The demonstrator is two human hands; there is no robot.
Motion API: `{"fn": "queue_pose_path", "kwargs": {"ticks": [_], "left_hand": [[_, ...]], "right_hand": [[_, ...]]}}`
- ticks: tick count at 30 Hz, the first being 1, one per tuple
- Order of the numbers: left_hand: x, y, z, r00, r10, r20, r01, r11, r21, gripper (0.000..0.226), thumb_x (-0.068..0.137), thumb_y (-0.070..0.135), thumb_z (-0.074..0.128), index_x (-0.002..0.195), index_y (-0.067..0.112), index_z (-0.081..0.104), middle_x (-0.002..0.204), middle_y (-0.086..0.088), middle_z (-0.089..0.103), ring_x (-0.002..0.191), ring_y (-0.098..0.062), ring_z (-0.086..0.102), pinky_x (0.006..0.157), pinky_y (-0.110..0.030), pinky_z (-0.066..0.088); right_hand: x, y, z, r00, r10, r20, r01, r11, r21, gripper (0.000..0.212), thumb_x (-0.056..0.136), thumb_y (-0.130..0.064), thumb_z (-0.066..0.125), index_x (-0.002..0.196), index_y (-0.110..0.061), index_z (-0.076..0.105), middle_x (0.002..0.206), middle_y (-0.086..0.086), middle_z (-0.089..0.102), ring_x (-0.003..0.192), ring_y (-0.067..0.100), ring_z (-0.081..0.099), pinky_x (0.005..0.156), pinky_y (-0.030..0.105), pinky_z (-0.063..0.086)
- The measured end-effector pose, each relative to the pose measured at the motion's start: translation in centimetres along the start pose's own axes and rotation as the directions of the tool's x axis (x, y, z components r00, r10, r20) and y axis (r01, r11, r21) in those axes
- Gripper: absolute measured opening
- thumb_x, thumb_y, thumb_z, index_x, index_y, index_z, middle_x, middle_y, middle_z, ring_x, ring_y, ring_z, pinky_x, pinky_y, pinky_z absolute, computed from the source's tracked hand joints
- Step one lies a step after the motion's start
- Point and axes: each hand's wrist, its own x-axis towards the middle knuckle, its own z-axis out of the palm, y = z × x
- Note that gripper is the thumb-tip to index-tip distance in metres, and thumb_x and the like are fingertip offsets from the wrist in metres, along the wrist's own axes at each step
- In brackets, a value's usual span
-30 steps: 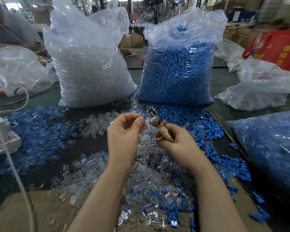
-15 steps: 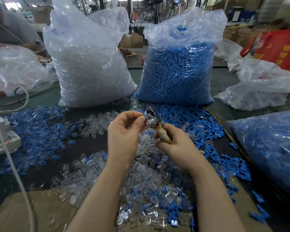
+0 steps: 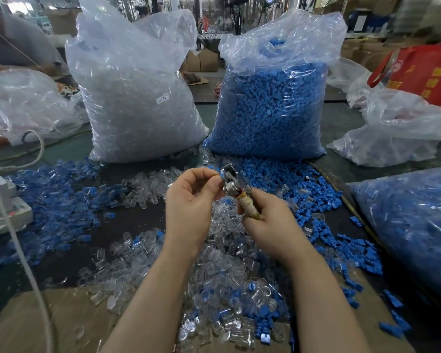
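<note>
My right hand grips a small tool with a tape-wrapped handle and a metal head that points up and left. My left hand is raised beside it, its curled fingers pinching something small against the tool's metal head; the piece itself is hidden by the fingertips. Below both hands lies a heap of clear plastic caps mixed with blue plastic pieces on the dark table.
Two tall plastic bags stand behind: one of clear caps, one of blue pieces. Another bag of blue pieces lies at right, more bags at far left and right. A white power strip and cable are at left. Cardboard covers the near edge.
Both hands have risen slightly and drawn together; the left fingertips now touch the tool's metal head, where a second ago they were just apart from it.
</note>
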Motion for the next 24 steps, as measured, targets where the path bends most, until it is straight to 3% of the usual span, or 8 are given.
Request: {"fn": "queue_pose_path", "kwargs": {"ticks": [8, 12, 14, 17, 20, 24], "left_hand": [[0.3, 0.2, -0.4, 0.999, -0.037, 0.015, 0.037, 0.999, 0.008, 0.011, 0.088, 0.001, 0.066, 0.085, 0.011, 0.068, 0.073, 0.005, 0.072, 0.069, -0.005, 0.068, 0.066, -0.013, 0.052], [1.6, 0.3, -3.1, 0.998, -0.046, -0.033, 0.053, 0.968, 0.245, 0.010, 0.083, 0.011, 0.075, 0.082, 0.020, 0.073, 0.075, 0.003, 0.074, 0.071, -0.011, 0.071, 0.068, -0.019, 0.054], [2.5, 0.0, -6.0, 0.990, 0.034, -0.137, 0.046, 0.838, 0.544, 0.009, 0.081, 0.020, 0.078, 0.080, 0.027, 0.073, 0.073, 0.007, 0.073, 0.071, -0.009, 0.068, 0.072, -0.023, 0.052], [3.2, -0.7, -10.5, 0.940, 0.155, -0.304, 0.192, 0.495, 0.847, 0.005, 0.084, 0.022, 0.076, 0.088, 0.025, 0.076, 0.089, -0.001, 0.074, 0.084, -0.017, 0.063, 0.078, -0.033, 0.047], [3.0, -1.7, -12.9, 0.888, 0.134, -0.440, 0.383, 0.313, 0.869, 0.010, 0.087, 0.012, 0.071, 0.095, 0.012, 0.077, 0.098, -0.019, 0.071, 0.097, -0.039, 0.061, 0.078, -0.045, 0.050], [2.8, -2.5, -14.1, 0.846, 0.029, -0.533, 0.508, 0.260, 0.821, 0.015, 0.089, 0.007, 0.066, 0.101, 0.006, 0.075, 0.108, -0.026, 0.066, 0.099, -0.044, 0.060, 0.079, -0.049, 0.052]], "right_hand": [[-0.1, -0.5, 0.0, 0.999, -0.033, -0.026, 0.033, 0.999, -0.023, 0.012, 0.069, -0.026, 0.050, 0.080, -0.029, 0.053, 0.067, -0.005, 0.057, 0.064, 0.020, 0.053, 0.062, 0.045, 0.048], [0.1, -0.3, -0.1, 0.994, -0.024, -0.109, 0.022, 0.999, -0.025, 0.010, 0.070, -0.027, 0.050, 0.079, -0.026, 0.053, 0.064, -0.006, 0.056, 0.062, 0.020, 0.053, 0.060, 0.044, 0.047], [0.2, 0.1, -0.3, 0.989, -0.006, -0.150, 0.003, 1.000, -0.025, 0.009, 0.070, -0.028, 0.050, 0.077, -0.025, 0.053, 0.061, -0.007, 0.055, 0.059, 0.017, 0.050, 0.058, 0.039, 0.043], [0.3, 0.4, -0.4, 0.984, 0.008, -0.176, -0.012, 1.000, -0.021, 0.004, 0.074, -0.030, 0.052, 0.076, -0.027, 0.053, 0.063, -0.008, 0.056, 0.057, 0.012, 0.047, 0.055, 0.034, 0.038], [0.3, 0.5, -0.4, 0.981, 0.011, -0.195, -0.018, 0.999, -0.033, 0.003, 0.075, -0.030, 0.054, 0.076, -0.029, 0.052, 0.065, -0.013, 0.057, 0.056, 0.010, 0.046, 0.054, 0.031, 0.036], [0.3, 0.7, -0.5, 0.973, 0.023, -0.229, -0.046, 0.995, -0.091, 0.011, 0.078, -0.027, 0.058, 0.073, -0.030, 0.048, 0.063, -0.017, 0.056, 0.056, 0.007, 0.049, 0.051, 0.030, 0.032]]}}
